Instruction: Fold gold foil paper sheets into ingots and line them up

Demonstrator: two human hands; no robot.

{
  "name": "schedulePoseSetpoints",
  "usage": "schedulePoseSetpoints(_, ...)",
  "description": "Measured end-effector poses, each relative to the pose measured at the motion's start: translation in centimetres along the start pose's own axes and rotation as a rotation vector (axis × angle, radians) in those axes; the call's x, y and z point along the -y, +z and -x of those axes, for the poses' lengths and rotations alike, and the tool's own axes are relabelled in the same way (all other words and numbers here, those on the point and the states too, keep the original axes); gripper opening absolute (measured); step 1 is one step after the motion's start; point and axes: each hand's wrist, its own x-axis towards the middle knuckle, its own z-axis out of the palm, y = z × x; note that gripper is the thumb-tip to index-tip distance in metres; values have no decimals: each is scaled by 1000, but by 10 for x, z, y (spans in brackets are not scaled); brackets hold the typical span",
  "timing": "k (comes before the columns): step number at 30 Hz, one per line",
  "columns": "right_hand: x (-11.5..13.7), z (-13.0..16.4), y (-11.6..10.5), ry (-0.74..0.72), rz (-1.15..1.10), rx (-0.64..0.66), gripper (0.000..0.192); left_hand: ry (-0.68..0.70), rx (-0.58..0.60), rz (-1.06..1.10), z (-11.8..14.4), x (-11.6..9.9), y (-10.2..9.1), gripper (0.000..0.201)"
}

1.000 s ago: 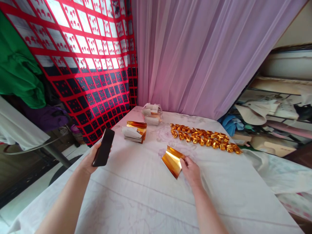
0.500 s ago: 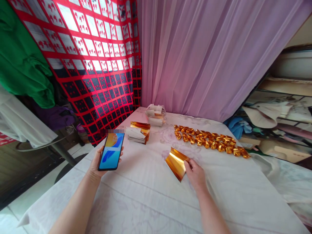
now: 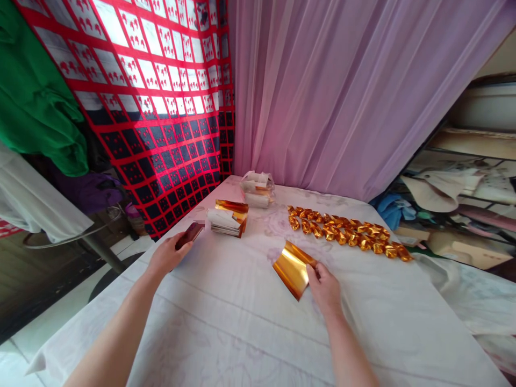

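Observation:
My left hand [image 3: 166, 254] grips a phone [image 3: 189, 234] and holds it low and nearly flat over the left edge of the table [image 3: 226, 317]. My right hand [image 3: 323, 287] pinches one corner of a shiny gold foil sheet [image 3: 293, 268] that rests curled on the white cloth. A stack of gold and white sheets [image 3: 226, 218] lies just beyond the phone. Several folded gold pieces [image 3: 349, 232] form two rows further back on the right.
A plastic-wrapped bundle of paper [image 3: 257, 189] sits at the table's far edge by the purple curtain [image 3: 342, 91]. A red and black patterned cloth [image 3: 161, 102] hangs on the left. Shelves with clutter [image 3: 455, 199] stand to the right.
My left hand first turned the lit phone screen up toward me, then tilted the phone down flat toward the table's left edge. The right hand stayed on the gold sheet.

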Motion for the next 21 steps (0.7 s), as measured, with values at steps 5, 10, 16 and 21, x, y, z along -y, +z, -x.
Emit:
schedulePoseSetpoints(5,-5,0,-2,25,-11,3,42,22,-74,-287,5,5,13,63)
schedulePoseSetpoints(10,-3,3,-6,32,-34,-22,41,38,-96,-376,10,10,23,62)
schedulePoseSetpoints(16,-2,10,-11,36,-47,-17,41,12,-95,-240,10,7,24,66)
schedulePoseSetpoints(21,-4,14,-13,28,-60,-10,40,-48,11,91,15,-5,12,68)
